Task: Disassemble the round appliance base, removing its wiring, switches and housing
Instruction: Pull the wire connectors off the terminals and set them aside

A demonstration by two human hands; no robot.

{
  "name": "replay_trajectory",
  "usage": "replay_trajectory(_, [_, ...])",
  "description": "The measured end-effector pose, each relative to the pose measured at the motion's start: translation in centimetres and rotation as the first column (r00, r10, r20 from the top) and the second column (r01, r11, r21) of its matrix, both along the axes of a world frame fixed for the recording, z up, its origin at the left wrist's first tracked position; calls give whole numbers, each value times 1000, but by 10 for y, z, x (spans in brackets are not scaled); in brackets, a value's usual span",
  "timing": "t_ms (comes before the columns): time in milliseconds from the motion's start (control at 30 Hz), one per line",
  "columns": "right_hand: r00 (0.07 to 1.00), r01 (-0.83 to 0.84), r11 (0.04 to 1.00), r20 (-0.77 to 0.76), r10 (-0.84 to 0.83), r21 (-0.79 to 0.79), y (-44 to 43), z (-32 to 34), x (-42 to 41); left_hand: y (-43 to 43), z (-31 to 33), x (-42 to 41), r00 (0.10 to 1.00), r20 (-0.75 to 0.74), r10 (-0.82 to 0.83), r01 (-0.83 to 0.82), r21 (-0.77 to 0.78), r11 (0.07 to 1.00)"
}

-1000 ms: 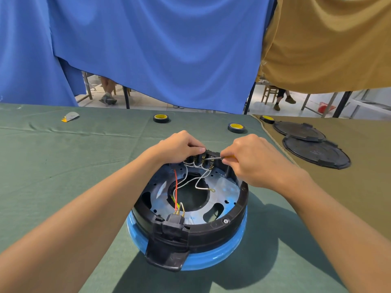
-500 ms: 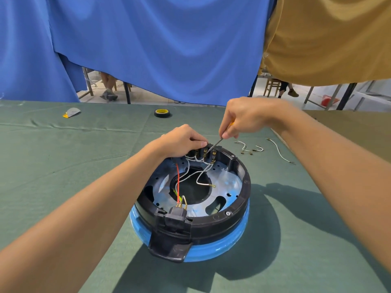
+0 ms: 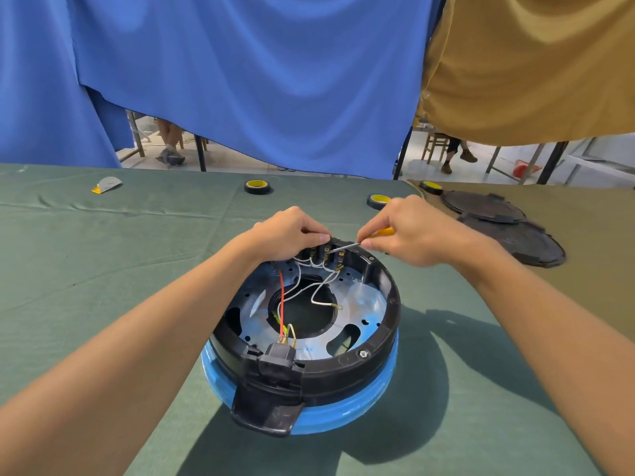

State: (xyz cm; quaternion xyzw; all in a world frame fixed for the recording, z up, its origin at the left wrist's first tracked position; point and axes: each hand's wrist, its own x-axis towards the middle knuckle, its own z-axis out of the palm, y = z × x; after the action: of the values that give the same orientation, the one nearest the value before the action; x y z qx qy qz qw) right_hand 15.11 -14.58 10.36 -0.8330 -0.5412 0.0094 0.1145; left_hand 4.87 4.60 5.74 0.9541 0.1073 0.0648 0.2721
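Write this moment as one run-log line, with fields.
left hand: grips appliance base far rim | right hand: holds screwdriver, tip at switch terminals | wires: inside base

Base: black ring (image 3: 388, 324) is moulded plastic, satin, with a slight sheen on the rim. Blue shell (image 3: 343, 413) under it is smooth, glossy plastic. Inner plate (image 3: 364, 304) is bare sheet metal, reflective, with a bluish cast. Bolt (image 3: 363, 354) at 5 o'clock on the ring is bright metal. Wires (image 3: 299, 273) have smooth white and red plastic insulation; terminals (image 3: 326, 249) at 12 are brassy metal. Screwdriver (image 3: 347, 248) has a shiny metal shaft and glossy yellow plastic handle. Table cloth (image 3: 103, 269) is a matt green weave, creased. Lids (image 3: 481, 207) at 2 o'clock are matt black plastic on olive cloth (image 3: 584, 218).
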Motion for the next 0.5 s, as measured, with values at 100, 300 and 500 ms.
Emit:
replay_trajectory(100, [1000, -2, 999, 7, 3, -44, 6, 9, 2, -1, 0, 0, 1000, -1, 8, -8, -3, 1000])
replay_trajectory(300, [995, -66, 961, -91, 43, -268, 39, 44, 27, -2, 0, 0, 1000, 5, 18, -18, 2, 1000])
replay_trajectory(500, [950, -80, 929, -310, -39, -360, 56, 47, 50, -1, 1, 0, 1000, 0, 2, -2, 3, 1000])
